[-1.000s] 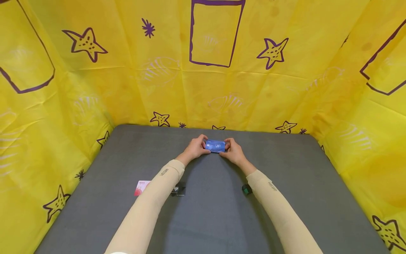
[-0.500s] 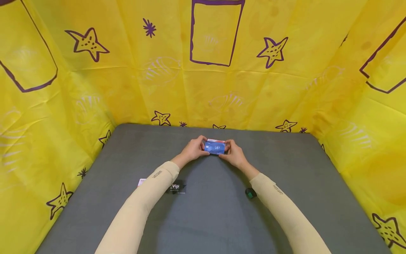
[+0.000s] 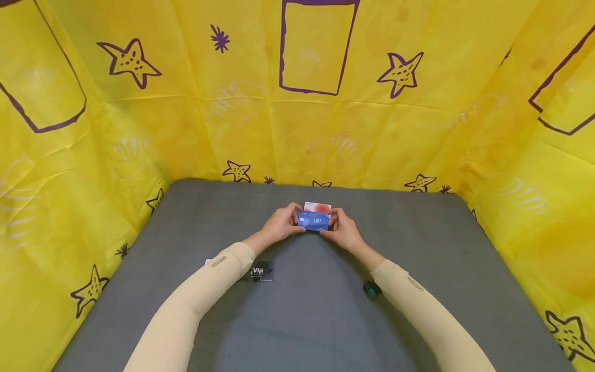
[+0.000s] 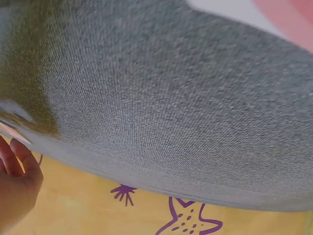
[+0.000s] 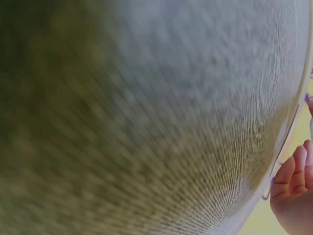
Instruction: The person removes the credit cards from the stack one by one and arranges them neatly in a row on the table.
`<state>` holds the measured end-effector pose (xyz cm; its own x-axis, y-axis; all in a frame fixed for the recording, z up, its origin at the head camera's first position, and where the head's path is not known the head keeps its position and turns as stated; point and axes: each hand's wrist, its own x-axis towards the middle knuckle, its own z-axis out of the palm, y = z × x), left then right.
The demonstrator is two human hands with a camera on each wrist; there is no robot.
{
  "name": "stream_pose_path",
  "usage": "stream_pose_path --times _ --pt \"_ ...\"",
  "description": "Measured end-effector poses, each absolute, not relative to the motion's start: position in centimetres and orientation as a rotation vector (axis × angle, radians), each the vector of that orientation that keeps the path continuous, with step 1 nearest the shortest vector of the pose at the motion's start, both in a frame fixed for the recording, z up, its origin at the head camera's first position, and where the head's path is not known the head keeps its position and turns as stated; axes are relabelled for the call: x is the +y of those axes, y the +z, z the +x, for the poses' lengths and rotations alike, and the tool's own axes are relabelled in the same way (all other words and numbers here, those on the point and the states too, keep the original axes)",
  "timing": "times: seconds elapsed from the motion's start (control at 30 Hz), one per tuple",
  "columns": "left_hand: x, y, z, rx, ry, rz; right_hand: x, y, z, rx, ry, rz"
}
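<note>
Both hands hold a blue card (image 3: pixel 313 221) marked with a chip and "Vip" near the far edge of the grey table. My left hand (image 3: pixel 281 222) pinches its left end, and my right hand (image 3: pixel 343 229) pinches its right end. Just behind the blue card, a white card with a red round print (image 3: pixel 321 207) shows its far part; the blue card covers the rest. In the left wrist view, the left hand (image 4: pixel 18 183) appears at the lower left edge. The right wrist view has the right hand (image 5: pixel 293 188) with bent fingers at the right edge.
A black "Vip" card (image 3: pixel 258 272) lies beside the left forearm. A pale card (image 3: pixel 207 261) is mostly hidden under the left sleeve. The right sleeve has a small black-and-green object (image 3: pixel 372 290) at its edge. Yellow patterned cloth (image 3: pixel 297 139) surrounds the grey table (image 3: pixel 297 320).
The hands have drawn the blue card slightly toward the body. More of the white-and-red card behind it has come into view. The left sleeve now covers most of the pale card.
</note>
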<state>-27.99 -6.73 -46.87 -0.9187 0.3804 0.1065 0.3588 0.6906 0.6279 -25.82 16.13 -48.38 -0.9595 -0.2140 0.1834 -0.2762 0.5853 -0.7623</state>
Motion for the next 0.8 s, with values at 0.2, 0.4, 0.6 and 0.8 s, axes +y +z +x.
stream_pose_path --times 0.2,0.4,0.6,0.8 --pt "-7.1 -46.5 -26.8 2.867 1.058 0.609 15.8 -48.4 -24.9 -2.706 1.328 0.453" --pt "-7.5 -46.4 -25.6 2.882 1.046 0.599 15.6 -48.4 -23.9 -2.708 1.334 0.459" --pt "-7.9 -46.6 -24.3 2.897 1.04 0.611 15.5 -48.3 -22.8 -2.712 1.338 0.494" --pt "-8.3 -46.8 -23.2 2.903 0.992 0.593 15.4 -48.4 -21.8 -2.724 1.336 0.503"
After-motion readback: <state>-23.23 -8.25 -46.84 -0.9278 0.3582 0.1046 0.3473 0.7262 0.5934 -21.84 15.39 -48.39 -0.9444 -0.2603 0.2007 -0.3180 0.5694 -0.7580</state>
